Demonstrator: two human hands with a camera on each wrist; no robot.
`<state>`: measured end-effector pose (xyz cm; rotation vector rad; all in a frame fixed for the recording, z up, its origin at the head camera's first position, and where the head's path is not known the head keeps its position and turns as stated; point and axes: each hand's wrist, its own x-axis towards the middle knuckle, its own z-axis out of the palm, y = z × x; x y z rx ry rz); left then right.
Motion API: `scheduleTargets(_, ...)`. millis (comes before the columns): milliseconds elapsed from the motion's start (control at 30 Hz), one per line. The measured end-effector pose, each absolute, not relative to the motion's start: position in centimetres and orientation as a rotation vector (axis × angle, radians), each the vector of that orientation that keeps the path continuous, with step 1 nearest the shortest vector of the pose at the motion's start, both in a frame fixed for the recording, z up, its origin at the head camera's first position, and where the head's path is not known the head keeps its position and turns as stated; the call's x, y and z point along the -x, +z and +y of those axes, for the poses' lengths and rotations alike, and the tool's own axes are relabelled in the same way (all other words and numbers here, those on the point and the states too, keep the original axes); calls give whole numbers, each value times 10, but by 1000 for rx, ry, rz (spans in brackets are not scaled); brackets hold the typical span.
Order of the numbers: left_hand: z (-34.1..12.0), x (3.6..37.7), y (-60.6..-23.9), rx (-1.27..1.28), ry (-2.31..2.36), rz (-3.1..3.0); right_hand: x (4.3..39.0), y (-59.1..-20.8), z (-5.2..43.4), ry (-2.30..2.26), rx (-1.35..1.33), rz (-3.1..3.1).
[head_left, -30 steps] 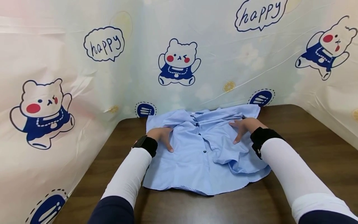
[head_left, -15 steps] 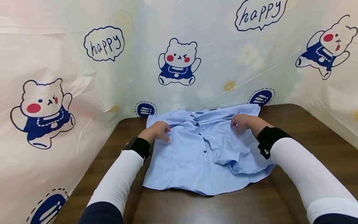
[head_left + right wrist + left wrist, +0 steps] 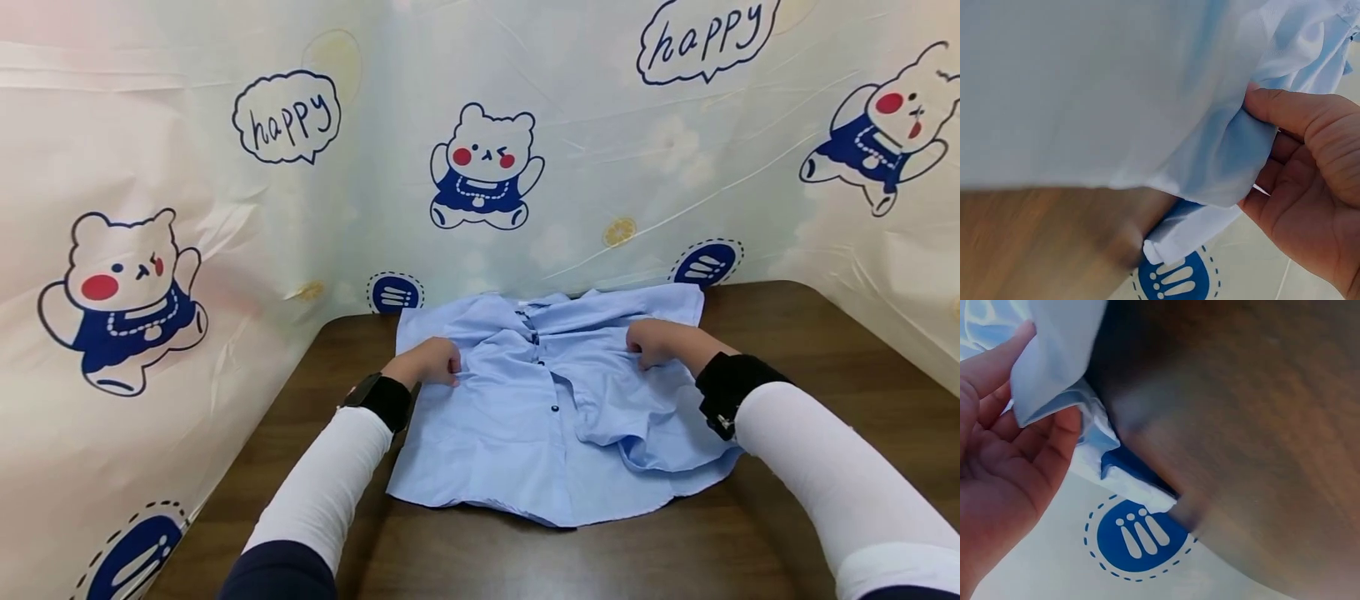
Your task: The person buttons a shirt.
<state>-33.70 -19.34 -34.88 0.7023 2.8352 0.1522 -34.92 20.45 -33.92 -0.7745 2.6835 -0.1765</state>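
A light blue button-up shirt (image 3: pixel 547 400) lies flat on the dark wooden table (image 3: pixel 825 350), collar toward the far wall. My left hand (image 3: pixel 435 362) pinches a fold of the fabric at the shirt's left shoulder area. In the left wrist view, the left hand's thumb and fingers (image 3: pixel 1035 400) hold a folded edge of the blue cloth (image 3: pixel 1060 356). My right hand (image 3: pixel 651 343) grips the cloth on the right shoulder side. In the right wrist view, the right hand's fingers (image 3: pixel 1297 125) curl round a bunched fold of the shirt (image 3: pixel 1222 156).
A plastic sheet printed with cartoon bears and "happy" bubbles (image 3: pixel 480 167) walls the table on the left, back and right. Bare wood shows to the right of the shirt and along the near edge (image 3: pixel 570 567).
Both hands were lying flat on the shirt's front a second ago. They have slid up toward the collar end and curled their fingers to pinch the fabric.
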Motion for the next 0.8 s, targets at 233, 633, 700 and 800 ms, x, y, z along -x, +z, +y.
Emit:
scheduleTargets(233,-206,328,-340,-881,237,2988,335,-328,221,-236,1011,2846)
scheduleTargets(633,-205,319,-301,-900,-29,3272,324,-299,227,-122,1206,3052)
scheduleTargets(700,-206,319,-298,-901,-67,3336,322,-296,227,-89,1199,3108)
scheduleTargets(800,-206,317,-294,-963,-101,3456,318,-290,227,-61,1226,3245)
